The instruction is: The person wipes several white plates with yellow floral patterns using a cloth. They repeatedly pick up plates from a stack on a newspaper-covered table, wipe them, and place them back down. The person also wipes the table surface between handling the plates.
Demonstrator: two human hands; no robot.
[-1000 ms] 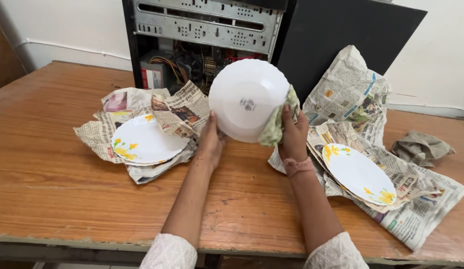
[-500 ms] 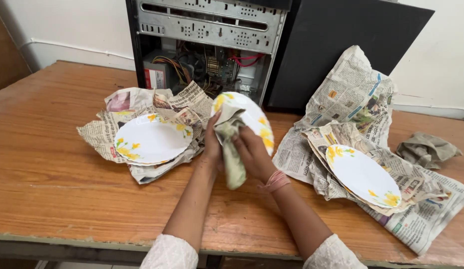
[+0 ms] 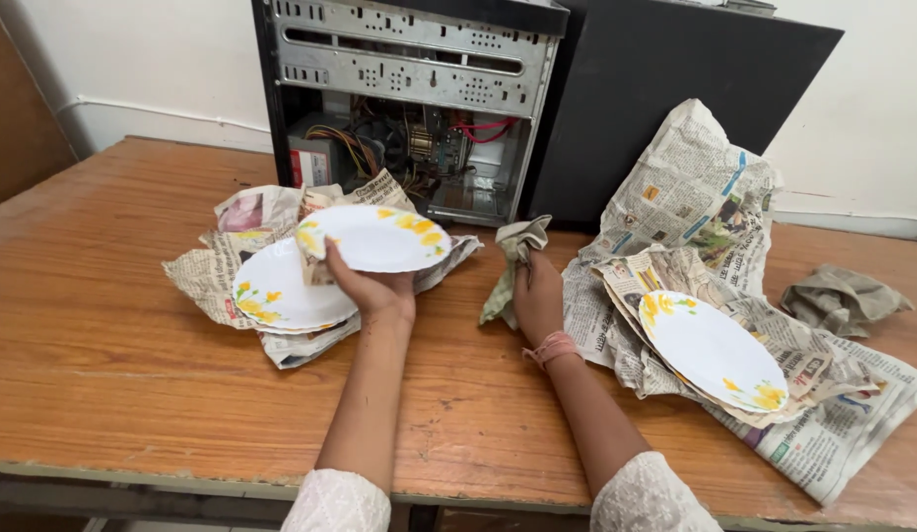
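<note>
My left hand (image 3: 372,288) holds a white plate with yellow flowers (image 3: 375,236) from below, nearly flat, just above another such plate (image 3: 279,293) that lies on crumpled newspaper (image 3: 204,274). My right hand (image 3: 537,296) grips a greenish-grey cloth (image 3: 512,254) over the wooden table (image 3: 113,365), a little to the right of the held plate. A third flowered plate (image 3: 713,350) rests on a stack of newspaper (image 3: 823,414) at the right.
An open computer case (image 3: 419,108) with wires showing stands at the back of the table, its black side panel (image 3: 665,99) beside it. A second crumpled cloth (image 3: 841,299) lies at the far right. Upright newspaper (image 3: 690,187) leans near the panel.
The plate was upright and being wiped with the cloth. Now my left hand has lowered it flat toward the left plate, and my right hand has pulled the cloth away to the right.
</note>
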